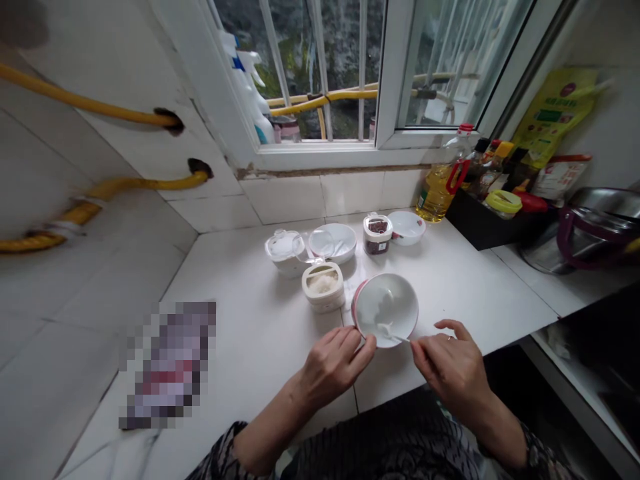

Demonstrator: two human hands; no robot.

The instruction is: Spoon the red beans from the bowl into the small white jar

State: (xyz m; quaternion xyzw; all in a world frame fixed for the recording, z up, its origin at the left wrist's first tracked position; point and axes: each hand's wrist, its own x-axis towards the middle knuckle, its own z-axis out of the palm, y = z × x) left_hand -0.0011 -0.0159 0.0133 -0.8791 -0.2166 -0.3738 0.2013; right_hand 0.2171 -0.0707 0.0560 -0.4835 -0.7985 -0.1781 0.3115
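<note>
On the counter (240,353), just right of and below the frame's centre, a white bowl (389,293) has its near rim gripped in the fingers of the left hand (335,360). The right hand (453,363) pinches a spoon (396,337), head inside. I'd steady that rim, moving the spoon gently.

White counter (245,347) with bowls (410,229), jars (324,298), oil bottle (434,193)

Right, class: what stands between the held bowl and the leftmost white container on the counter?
An open cream container with white contents stands between the held bowl and the leftmost white container, as the head view shows.
</note>
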